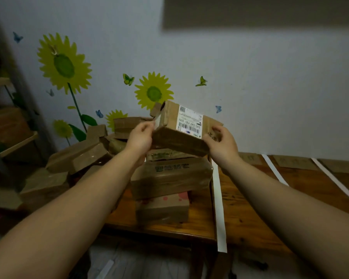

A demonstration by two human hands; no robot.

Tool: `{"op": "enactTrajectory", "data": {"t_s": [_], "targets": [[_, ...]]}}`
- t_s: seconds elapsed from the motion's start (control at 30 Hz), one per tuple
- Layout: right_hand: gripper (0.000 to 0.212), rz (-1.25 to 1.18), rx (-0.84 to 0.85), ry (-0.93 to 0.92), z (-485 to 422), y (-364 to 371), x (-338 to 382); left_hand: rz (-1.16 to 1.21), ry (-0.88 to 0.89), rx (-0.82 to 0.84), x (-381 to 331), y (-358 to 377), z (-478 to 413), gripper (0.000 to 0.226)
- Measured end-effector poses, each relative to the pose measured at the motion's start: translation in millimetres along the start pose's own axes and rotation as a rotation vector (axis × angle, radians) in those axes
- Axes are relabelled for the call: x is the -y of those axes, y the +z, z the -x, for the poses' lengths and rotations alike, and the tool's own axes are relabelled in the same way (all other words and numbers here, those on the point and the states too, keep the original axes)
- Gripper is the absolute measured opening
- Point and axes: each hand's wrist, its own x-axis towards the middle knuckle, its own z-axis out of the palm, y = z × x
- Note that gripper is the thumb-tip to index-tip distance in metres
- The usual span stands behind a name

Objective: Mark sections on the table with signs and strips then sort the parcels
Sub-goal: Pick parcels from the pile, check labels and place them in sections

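I hold a brown cardboard parcel (181,135) with a white shipping label up in front of me, above the table. My left hand (140,136) grips its left end and my right hand (222,144) grips its right end. Below it, a stack of parcels stands on the wooden table (250,208): a large taped box (170,178) on top of a smaller box (162,208) with pink marks. White paper strips (219,208) (275,171) (336,184) split the tabletop into sections. Cardboard signs (294,162) lie at the far edge of the sections.
A loose heap of brown parcels (85,154) covers the left end of the table against the wall with sunflower stickers. A wooden shelf unit (12,146) stands at the far left. A loose white strip (104,269) lies on the floor below the table.
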Motion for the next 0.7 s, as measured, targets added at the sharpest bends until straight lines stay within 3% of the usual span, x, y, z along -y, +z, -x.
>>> {"op": "enactTrajectory", "data": {"t_s": [0.1, 0.2, 0.47, 0.7], "targets": [[0.068, 0.055, -0.102, -0.054, 12.9, -12.5, -7.0, -0.135, 0.004, 0.097, 11.3, 6.6, 2.3, 0.052], [0.076, 0.074, -0.158, -0.109, 24.2, -31.6, -9.3, -0.105, 0.08, 0.166, 21.3, 26.3, 7.4, 0.036], [0.075, 0.171, -0.245, -0.237, 30.4, -102.5, -16.7, 0.052, 0.116, 0.267, 15.4, 92.0, 26.5, 0.036], [0.074, 0.188, -0.217, -0.226, 12.6, -185.6, -43.3, -0.024, 0.138, 0.303, 11.6, 173.1, 34.1, 0.03]]}}
